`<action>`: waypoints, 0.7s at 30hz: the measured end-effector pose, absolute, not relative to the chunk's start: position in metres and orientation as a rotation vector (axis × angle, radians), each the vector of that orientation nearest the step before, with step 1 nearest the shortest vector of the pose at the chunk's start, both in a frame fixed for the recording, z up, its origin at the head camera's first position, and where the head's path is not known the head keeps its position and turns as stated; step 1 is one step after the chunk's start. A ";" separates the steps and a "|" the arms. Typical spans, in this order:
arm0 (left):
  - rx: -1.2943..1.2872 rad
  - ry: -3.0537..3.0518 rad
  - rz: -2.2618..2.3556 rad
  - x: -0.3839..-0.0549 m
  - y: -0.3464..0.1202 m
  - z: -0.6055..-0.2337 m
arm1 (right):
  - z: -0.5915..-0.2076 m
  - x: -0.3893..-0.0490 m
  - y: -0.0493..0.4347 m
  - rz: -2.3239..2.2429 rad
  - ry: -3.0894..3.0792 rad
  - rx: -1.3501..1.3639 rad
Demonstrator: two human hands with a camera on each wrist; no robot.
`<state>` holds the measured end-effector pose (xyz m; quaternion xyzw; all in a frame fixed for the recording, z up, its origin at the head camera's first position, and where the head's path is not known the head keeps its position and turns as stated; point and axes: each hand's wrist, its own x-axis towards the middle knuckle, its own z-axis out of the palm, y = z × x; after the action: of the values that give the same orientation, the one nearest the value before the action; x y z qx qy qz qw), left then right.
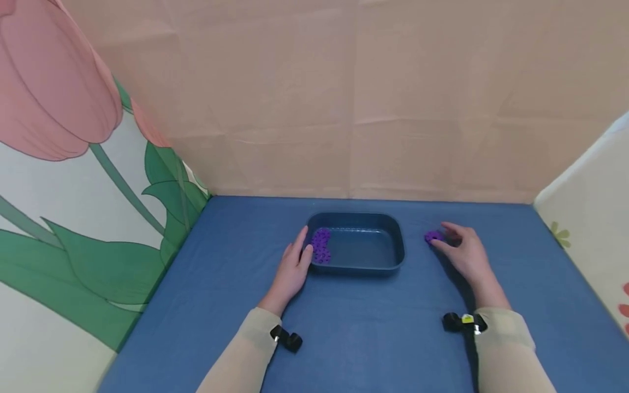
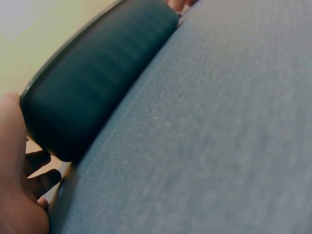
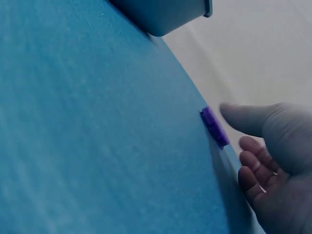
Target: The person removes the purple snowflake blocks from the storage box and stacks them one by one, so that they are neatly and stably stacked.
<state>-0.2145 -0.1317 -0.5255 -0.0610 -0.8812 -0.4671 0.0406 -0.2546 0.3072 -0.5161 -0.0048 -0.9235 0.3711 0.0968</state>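
A dark blue-green rectangular tray sits on the table, with several small purple pieces with holes along its left inner side. My left hand rests against the tray's left wall, fingers fairly straight; the left wrist view shows the thumb side at the tray and fingers beside its lower corner. Right of the tray, a similar small, thick purple piece lies flat on the table. My right hand is beside it, thumb and index finger spread. In the right wrist view, the thumb appears just apart from the purple piece.
A blue cloth covers the table. Behind it stands a plain beige backdrop. A tulip-printed panel borders the left side, and a pale panel with printed flowers borders the right.
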 end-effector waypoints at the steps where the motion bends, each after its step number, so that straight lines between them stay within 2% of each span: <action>1: -0.190 -2.702 -1.428 -0.215 -0.131 -0.526 | -0.514 -0.254 0.307 1.107 -2.701 -0.012; 10: -0.181 -2.700 -1.446 -0.217 -0.130 -0.526 | -0.482 -0.249 0.277 1.131 -2.611 0.067; 21: -0.180 -2.702 -1.430 -0.218 -0.133 -0.527 | -0.458 -0.248 0.212 1.227 -2.680 0.350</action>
<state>-0.2182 -0.1327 -0.5272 -0.0588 -0.8816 -0.4666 0.0399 -0.2481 0.2122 -0.4581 0.1175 -0.8995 0.4118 0.0865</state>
